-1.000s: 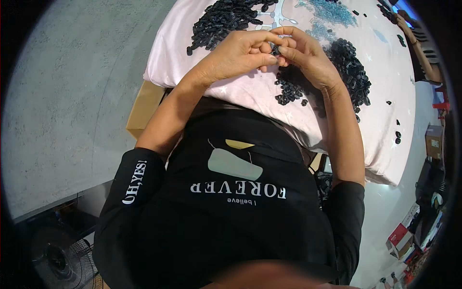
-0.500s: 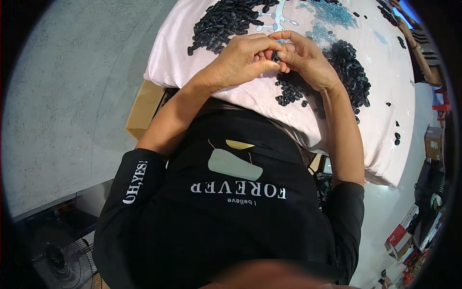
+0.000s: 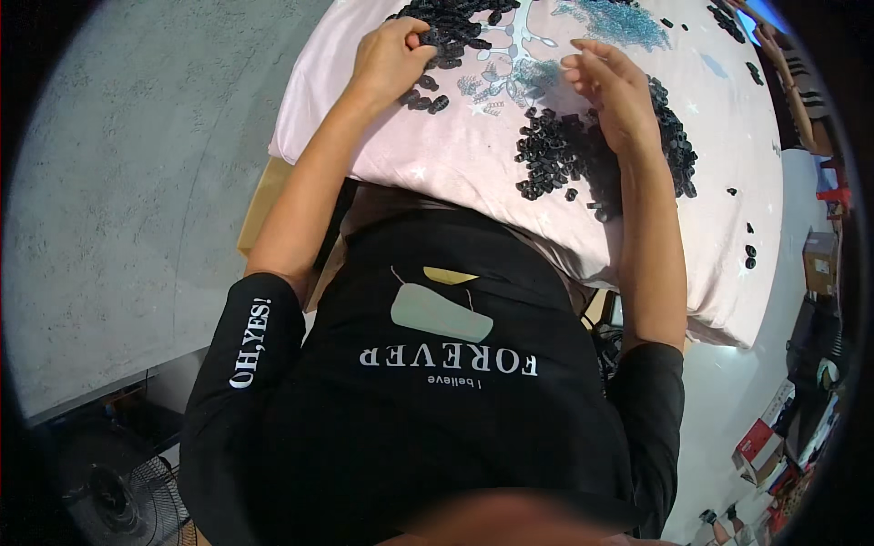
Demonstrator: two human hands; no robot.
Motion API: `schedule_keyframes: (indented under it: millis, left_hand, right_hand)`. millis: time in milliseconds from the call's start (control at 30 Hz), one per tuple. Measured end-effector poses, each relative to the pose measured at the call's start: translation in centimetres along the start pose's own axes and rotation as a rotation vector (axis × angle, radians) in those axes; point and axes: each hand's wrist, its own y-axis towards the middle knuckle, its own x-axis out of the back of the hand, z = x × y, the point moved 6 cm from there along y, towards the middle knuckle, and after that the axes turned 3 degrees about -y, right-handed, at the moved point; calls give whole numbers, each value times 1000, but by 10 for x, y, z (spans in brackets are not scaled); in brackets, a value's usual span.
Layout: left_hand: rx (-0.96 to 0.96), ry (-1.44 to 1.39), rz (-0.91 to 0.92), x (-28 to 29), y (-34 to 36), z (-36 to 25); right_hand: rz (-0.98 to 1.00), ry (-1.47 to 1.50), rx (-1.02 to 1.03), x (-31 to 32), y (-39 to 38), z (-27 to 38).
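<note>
My left hand point(image 3: 391, 62) is at the left pile of small black plastic pieces point(image 3: 455, 41). Its thumb and fingertips are pinched together there, and whatever lies between them is hidden. My right hand point(image 3: 619, 96) hovers over the table with bent fingers spread a little, and nothing shows in them. Just left of its fingertips lie loose small blue springs point(image 3: 537, 77). Below it spreads a second heap, of smaller black parts point(image 3: 551, 150), partly hidden by my hand and wrist.
A pale pink cloth point(image 3: 437, 146) covers the table. More blue springs point(image 3: 628, 25) lie at the back. Stray black pieces point(image 3: 750, 257) sit near the right edge. Another person's arm point(image 3: 790, 86) reaches in at the far right. A fan point(image 3: 118, 496) stands at lower left.
My hands were together over the table at a small black piece. Now they have parted: the left has moved left to the black pile, the right slightly right.
</note>
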Motion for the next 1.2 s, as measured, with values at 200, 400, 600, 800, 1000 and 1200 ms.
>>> schedule_keyframes:
  millis: [200,400,600,800,1000,1200]
  left_hand:
    - [-95,-121,-93,-6,-13,-23]
    - [-300,-223,248,-57,-42,-83]
    - [-367,-171,278,-80,-40,-105]
    - [-465,-153,271,-99,-31,-133]
    - [-225,-102,578,-110,-26,-138]
    - [-240,-268,442,-92,-29,-127]
  right_hand:
    - [-40,39,-31,7,5,-9]
    - [-74,70,-2,11,7,-10]
    - [-126,128,22,21,12,-11]
    - [-110,112,16,22,14,-13]
    - [-99,79,36,18,12,-11]
    - [-65,78,4,15,11,-11]
